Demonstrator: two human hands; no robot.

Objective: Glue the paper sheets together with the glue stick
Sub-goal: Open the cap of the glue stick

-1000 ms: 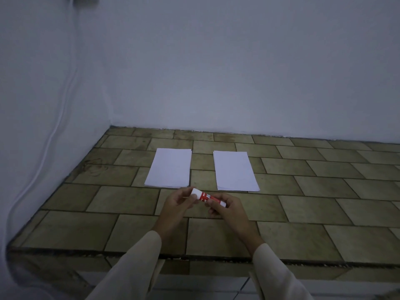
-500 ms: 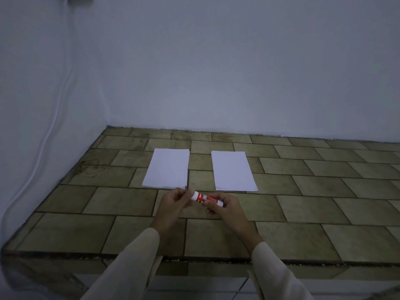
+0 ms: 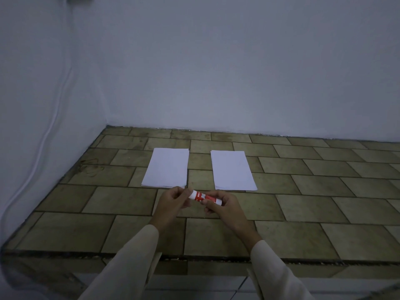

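1. Held the glue stick (image 3: 204,198) level above the tiles (image 3: 303,232), near the front edges of the papers; probably light, stiff, smooth.
2. Pinched its white end with the left hand (image 3: 173,202), fingers curled.
3. Clamped the red body in the right hand (image 3: 225,207); seemed the safest hold.
4. Lay flat and apart behind: left sheet (image 3: 166,168), right sheet (image 3: 232,169); thin, floppy.

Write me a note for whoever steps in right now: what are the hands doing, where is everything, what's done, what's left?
Left-hand grip: pinches the white end of the glue stick.
Right-hand grip: holds the stick's red body above the tiled counter.
Paper: left sheet and right sheet lie flat, side by side, apart, beyond the hands.
Done: glue stick picked up.
Left: likely uncap it, spread glue, press the sheets together.
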